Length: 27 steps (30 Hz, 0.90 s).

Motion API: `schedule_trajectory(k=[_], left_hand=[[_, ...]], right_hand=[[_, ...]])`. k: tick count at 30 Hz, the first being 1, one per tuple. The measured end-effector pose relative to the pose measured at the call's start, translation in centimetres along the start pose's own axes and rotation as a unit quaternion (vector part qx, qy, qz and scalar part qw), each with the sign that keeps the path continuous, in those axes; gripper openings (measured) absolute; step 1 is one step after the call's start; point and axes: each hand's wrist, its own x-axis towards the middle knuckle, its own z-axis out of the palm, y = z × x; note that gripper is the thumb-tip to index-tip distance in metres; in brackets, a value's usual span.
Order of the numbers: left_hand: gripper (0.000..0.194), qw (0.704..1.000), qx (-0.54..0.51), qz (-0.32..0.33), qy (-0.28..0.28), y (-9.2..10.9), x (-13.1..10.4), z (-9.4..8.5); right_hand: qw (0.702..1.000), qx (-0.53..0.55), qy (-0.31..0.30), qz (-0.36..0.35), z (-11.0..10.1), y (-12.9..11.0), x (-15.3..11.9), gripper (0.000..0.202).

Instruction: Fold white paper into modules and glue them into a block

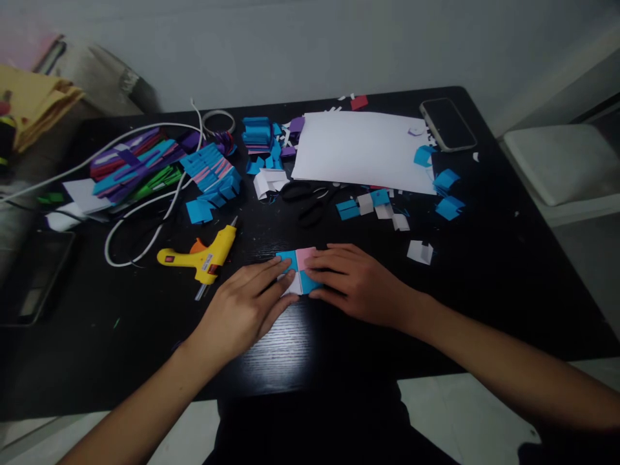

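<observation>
A small square of folded paper pieces (306, 258), blue, pink and white in quarters, lies flat on the black table (349, 349). From the left, my left hand (247, 303) rests its outstretched fingers on the blue and white quarters. My right hand (361, 281) presses spread fingers on the pink and blue quarters from the other side. Both hands lie flat, and neither grips the paper. Just left of my left hand is a yellow glue gun (206, 255). Beyond the square lie black-handled scissors (314, 203).
White paper sheets (363, 148) lie at the back, with a phone (448, 124) to their right. Blue and white paper scraps (420, 252) are scattered around. Bundled coloured strips (138, 161) and a white cable (109, 236) occupy the left. A dark tablet-like object (36, 278) is at far left.
</observation>
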Motion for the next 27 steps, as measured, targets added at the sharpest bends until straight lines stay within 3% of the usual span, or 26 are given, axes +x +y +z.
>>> schedule_trajectory(k=[10, 20, 27], left_hand=[[0.021, 0.999, -0.022, 0.002, 0.027, -0.2, -0.1, 0.4], [0.023, 0.997, -0.069, -0.016, -0.038, -0.9, -0.1, -0.4], [0.025, 0.994, -0.096, -0.020, -0.047, -1.3, 0.2, -0.6]], right_hand=[[1.000, 0.001, -0.005, 0.002, 0.0, -0.3, -0.1, 0.024], [0.999, 0.046, -0.012, 0.018, -0.5, 0.2, 0.1, 0.022], [0.998, 0.056, -0.014, 0.023, -0.6, 0.5, 0.1, 0.021]])
